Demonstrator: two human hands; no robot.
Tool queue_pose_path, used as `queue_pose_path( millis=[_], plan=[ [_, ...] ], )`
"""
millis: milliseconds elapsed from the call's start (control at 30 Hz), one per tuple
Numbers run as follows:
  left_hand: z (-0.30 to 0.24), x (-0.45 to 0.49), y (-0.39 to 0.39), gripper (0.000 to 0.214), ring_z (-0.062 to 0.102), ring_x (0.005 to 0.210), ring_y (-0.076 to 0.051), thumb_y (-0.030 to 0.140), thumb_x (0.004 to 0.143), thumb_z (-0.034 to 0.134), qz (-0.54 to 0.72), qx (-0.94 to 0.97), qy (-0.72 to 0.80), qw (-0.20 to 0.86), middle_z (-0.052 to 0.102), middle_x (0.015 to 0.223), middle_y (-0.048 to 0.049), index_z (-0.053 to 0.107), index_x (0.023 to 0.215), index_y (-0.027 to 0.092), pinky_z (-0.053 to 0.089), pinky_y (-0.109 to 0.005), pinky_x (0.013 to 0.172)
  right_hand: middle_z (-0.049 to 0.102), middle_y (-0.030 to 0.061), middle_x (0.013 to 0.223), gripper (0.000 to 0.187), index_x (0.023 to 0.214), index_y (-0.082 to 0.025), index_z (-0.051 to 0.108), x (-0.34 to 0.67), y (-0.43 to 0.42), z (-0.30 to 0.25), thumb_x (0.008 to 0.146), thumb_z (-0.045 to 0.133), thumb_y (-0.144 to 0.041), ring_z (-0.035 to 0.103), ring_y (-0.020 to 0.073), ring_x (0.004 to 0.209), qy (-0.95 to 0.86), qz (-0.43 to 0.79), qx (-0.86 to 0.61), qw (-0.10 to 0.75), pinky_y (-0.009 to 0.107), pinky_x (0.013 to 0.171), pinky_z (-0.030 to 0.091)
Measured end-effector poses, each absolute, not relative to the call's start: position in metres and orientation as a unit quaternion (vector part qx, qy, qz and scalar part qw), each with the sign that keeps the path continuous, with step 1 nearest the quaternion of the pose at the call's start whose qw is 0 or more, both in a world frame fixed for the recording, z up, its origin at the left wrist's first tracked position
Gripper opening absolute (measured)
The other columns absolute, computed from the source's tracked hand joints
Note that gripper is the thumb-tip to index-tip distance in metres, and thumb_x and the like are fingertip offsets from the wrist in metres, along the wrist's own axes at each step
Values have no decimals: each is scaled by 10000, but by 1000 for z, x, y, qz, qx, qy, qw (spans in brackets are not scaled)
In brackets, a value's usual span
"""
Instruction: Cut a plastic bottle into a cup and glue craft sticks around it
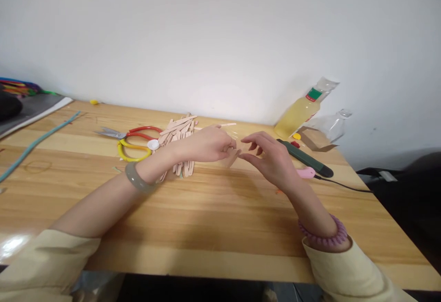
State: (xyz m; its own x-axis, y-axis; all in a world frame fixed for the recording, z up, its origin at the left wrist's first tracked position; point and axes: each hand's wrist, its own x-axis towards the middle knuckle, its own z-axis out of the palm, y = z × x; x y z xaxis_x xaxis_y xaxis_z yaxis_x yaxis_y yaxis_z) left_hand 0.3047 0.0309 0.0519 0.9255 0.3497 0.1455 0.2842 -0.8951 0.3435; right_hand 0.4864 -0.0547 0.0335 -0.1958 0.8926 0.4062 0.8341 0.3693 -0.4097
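My left hand and my right hand meet above the middle of the wooden table. Both pinch a small piece made of pale wooden sticks between their fingertips. The left fingers are curled round its left end, and the right thumb and forefinger press on its right end. A pile of loose wooden craft sticks lies just behind my left wrist. I wear a grey-green bangle on the left wrist and a purple coil band on the right.
Red-and-yellow scissors lie left of the pile. A dark glue gun with a cord lies right of my hands, near a pink object. A tipped bottle of yellow liquid and a clear bottle rest by the wall. A blue pipe cleaner crosses the far left.
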Motion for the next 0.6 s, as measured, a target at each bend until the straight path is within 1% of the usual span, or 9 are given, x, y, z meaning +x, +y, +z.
queue_pose_path(
  millis=[67, 133, 267, 367, 500, 600],
  plan=[
    [54, 305, 29, 201, 601, 716, -144, 157, 789, 463, 84, 970, 167, 155, 674, 714, 18, 654, 755, 208, 362, -344, 915, 610, 67, 988, 211, 968, -182, 613, 487, -54, 32, 774, 671, -241, 550, 197, 873, -793, 15, -554, 252, 332, 748, 469],
    [55, 306, 27, 196, 594, 706, -145, 157, 782, 462, 69, 970, 179, 149, 661, 687, 21, 642, 719, 203, 333, -383, 952, 617, 68, 996, 211, 941, -189, 639, 486, -52, 30, 751, 697, -259, 517, 231, 939, -810, -10, -549, 207, 359, 781, 452],
    [54, 309, 26, 194, 577, 686, -136, 187, 777, 470, 70, 968, 194, 143, 639, 652, 36, 618, 652, 205, 276, -446, 996, 635, 63, 939, 148, 835, -184, 676, 481, -47, 26, 732, 714, -283, 489, 230, 870, -823, -34, -534, 189, 345, 728, 431],
    [53, 310, 26, 219, 578, 680, -134, 197, 784, 464, 68, 967, 202, 139, 640, 647, 32, 620, 630, 199, 307, -415, 973, 636, 56, 870, 119, 772, -186, 687, 481, -44, 25, 733, 714, -296, 475, 216, 830, -830, -32, -522, 193, 331, 716, 407],
    [53, 312, 26, 224, 584, 654, -132, 204, 781, 477, 69, 965, 206, 147, 657, 649, 18, 635, 624, 187, 374, -343, 886, 621, 39, 789, 91, 746, -194, 699, 480, -42, 27, 737, 716, -283, 466, 199, 790, -832, -18, -521, 187, 324, 717, 372],
    [51, 313, 27, 236, 576, 619, -129, 205, 780, 476, 70, 963, 209, 153, 649, 619, 16, 640, 612, 184, 389, -330, 848, 617, 32, 768, 71, 736, -202, 700, 480, -41, 30, 735, 719, -270, 459, 199, 792, -833, -18, -524, 174, 326, 712, 352]
  ],
)
